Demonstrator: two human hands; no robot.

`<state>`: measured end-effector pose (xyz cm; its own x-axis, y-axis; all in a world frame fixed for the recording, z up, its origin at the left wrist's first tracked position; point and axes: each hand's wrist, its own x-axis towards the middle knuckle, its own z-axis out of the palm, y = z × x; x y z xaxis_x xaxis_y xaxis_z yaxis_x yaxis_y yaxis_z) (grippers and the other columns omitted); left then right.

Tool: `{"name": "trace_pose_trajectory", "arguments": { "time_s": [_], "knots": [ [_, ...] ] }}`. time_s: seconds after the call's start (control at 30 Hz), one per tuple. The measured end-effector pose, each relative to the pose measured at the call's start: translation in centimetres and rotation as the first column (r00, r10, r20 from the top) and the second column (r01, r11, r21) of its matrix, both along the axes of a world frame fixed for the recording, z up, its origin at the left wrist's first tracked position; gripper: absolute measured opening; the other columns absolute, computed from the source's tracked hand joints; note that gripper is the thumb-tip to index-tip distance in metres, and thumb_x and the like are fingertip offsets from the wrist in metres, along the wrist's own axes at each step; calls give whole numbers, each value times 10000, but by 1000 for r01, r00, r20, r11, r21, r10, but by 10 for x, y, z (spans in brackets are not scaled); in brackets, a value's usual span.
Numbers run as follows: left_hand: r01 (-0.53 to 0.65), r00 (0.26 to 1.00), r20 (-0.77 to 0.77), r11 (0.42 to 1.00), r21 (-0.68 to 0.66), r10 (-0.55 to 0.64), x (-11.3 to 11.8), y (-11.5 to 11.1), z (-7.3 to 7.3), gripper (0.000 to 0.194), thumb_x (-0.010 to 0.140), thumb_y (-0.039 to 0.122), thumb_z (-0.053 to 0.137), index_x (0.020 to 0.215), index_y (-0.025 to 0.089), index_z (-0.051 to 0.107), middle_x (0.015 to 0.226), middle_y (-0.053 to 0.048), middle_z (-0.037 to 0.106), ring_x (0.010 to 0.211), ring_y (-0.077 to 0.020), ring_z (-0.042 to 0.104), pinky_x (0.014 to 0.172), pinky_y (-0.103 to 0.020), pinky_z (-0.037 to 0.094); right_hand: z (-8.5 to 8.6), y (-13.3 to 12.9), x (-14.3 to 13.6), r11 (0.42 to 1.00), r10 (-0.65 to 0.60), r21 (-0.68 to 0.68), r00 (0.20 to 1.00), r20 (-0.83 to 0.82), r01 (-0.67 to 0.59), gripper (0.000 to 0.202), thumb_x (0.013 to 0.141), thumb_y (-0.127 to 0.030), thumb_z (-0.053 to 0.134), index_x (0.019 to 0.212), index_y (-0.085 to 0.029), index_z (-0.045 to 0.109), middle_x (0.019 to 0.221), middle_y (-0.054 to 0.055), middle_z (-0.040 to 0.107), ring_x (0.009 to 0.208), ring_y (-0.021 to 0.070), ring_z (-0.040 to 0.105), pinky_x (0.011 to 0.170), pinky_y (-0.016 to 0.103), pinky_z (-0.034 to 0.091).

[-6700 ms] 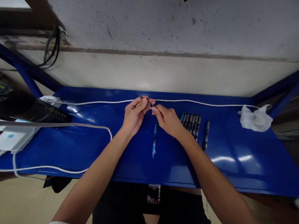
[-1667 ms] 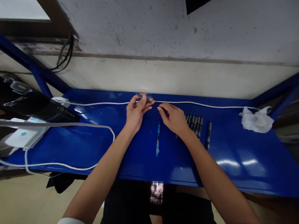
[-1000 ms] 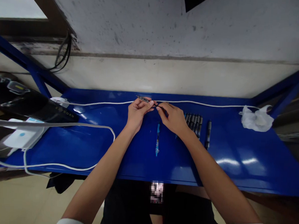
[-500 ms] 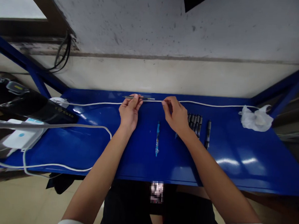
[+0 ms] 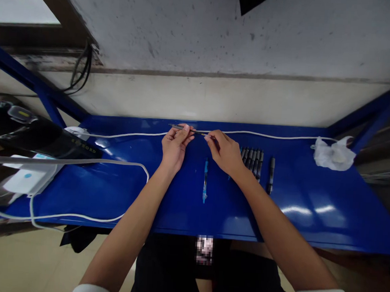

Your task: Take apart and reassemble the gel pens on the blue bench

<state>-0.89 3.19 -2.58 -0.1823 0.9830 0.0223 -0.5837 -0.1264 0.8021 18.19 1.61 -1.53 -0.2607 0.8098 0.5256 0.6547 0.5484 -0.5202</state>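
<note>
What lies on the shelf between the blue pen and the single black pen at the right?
In the head view, a row of dark pens lies between the blue pen and the single black pen.

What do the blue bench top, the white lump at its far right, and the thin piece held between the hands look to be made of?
Bench top: likely painted metal, glossy; it mirrors the lights in sharp white streaks.
White lump: thin crumpled plastic or tissue, soft folds; cannot tell which.
Thin piece, pinched by left hand and right hand: dark, slim pen part, probably plastic; too small to be sure.
</note>
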Motion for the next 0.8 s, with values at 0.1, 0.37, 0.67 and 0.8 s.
{"name": "trace_pose_trajectory", "arguments": {
  "time_s": [0.1,0.37,0.67,0.8],
  "knots": [
    [18,1000,-25,999,37,-17,3,-1,1,339,771,322,1038,988,178,821,947,-35,831,874,-133,788,826,-242,644,-4,1,0,999,35,22,999,4,-35,264,1184,-443,500,1160,-245,672,1121,68,803,999,252,769,816,341,539],
    [-54,996,-69,995,86,60,0,0,2,313,787,329,1026,968,186,814,911,-33,819,887,-143,789,825,-249,649,-4,2,1,998,58,26,998,-10,-58,269,1185,-441,499,1165,-247,685,1131,81,789,1017,259,758,871,366,559],
    [-2,964,-263,992,128,36,7,-5,3,335,799,357,1008,1025,195,822,869,-30,827,805,-153,781,818,-282,631,-11,7,0,991,123,-34,986,-110,-128,161,1128,-415,622,1176,-264,592,1085,83,787,964,271,766,860,397,576],
    [111,937,-342,987,112,-67,15,-11,2,290,780,322,1013,987,198,853,925,-43,845,850,-167,792,892,-304,623,-14,7,-1,983,135,-97,975,-177,-154,160,1091,-345,631,1104,-268,491,965,47,731,771,219,703,741,363,540]
  ]
}}
